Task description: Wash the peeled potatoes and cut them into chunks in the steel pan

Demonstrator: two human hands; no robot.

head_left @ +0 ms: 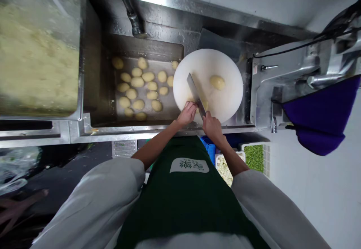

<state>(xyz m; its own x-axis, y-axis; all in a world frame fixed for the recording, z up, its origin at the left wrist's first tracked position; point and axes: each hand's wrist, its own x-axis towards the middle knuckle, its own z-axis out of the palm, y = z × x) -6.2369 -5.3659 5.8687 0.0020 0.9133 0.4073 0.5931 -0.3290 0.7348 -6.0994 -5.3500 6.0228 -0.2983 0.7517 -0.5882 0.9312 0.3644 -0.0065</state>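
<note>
On a round white cutting board (229, 102), my right hand (213, 126) grips the handle of a kitchen knife (195, 90), its broad blade pointing away and to the left. My left hand (188, 113), fingers curled together, presses on a peeled potato beside the blade. Most of that potato is hidden by the fingers and the knife; a pale yellow part (205, 104) shows right of the blade. Another peeled potato (217, 82) lies apart on the right half of the board.
Left of the board, several peeled potatoes (137, 82) lie in a steel sink (97, 106) below a dark tap (135, 23). A large steel container (81, 72) with pale yellow contents stands far left. A purple cloth (324, 113) hangs right. Below are crates, one with chopped greens (254, 158).
</note>
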